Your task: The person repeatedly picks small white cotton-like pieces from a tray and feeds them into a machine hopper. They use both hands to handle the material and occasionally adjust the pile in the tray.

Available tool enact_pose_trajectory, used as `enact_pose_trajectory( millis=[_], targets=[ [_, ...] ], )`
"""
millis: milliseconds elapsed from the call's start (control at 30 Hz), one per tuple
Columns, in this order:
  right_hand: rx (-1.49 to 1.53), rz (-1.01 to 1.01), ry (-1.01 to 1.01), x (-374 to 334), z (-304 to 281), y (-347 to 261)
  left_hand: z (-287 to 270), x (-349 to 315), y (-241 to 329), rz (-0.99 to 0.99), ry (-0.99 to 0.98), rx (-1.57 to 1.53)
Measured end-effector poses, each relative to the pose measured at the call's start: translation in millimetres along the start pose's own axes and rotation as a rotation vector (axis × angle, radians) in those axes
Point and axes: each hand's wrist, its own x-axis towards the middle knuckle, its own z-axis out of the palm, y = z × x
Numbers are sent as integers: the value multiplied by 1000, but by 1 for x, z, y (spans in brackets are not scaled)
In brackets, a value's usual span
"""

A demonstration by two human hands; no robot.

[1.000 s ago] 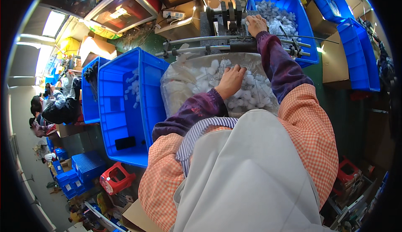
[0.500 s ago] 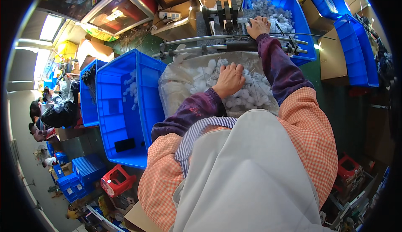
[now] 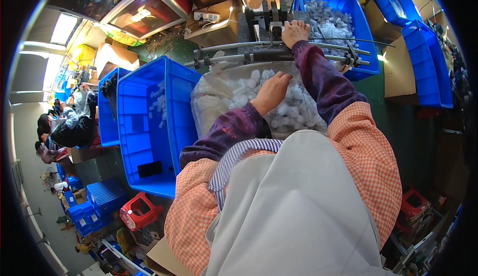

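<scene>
My left hand point(image 3: 272, 93) hovers low over a clear plastic sheet point(image 3: 205, 87) heaped with small white parts point(image 3: 286, 110), some fluffy and some with thin wire-like stems. Its fingers are drawn together, and anything between them is hidden. Further ahead, my right hand point(image 3: 296, 33) is at the dark bench machine point(image 3: 271, 19), fingers curled down beside its working end. What those fingers grip cannot be made out. Two metal rails point(image 3: 224, 46) run across between the machine and the sheet.
A deep blue bin point(image 3: 144, 141) at left holds some white pieces and a black phone-like object point(image 3: 149, 169). Behind the machine, another blue bin point(image 3: 366, 37) is piled with translucent white parts point(image 3: 331, 21). Cardboard boxes point(image 3: 214, 29) and a red stool point(image 3: 141, 211) stand around.
My right hand has shifted left, closer to the machine's middle. My left hand's fingers have drawn together and point further right. The whole view has moved slightly.
</scene>
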Motion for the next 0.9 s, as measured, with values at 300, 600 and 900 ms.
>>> enact_pose_trajectory(
  millis=[300,600,900],
  targets=[
    [23,37,-176,24,0,76,-26,25,17,22,168,-124],
    [456,-225,-110,1,-55,120,-35,52,27,57,251,-84],
    [428,-257,19,-12,-25,75,-9,34,23,46,53,146]
  ],
)
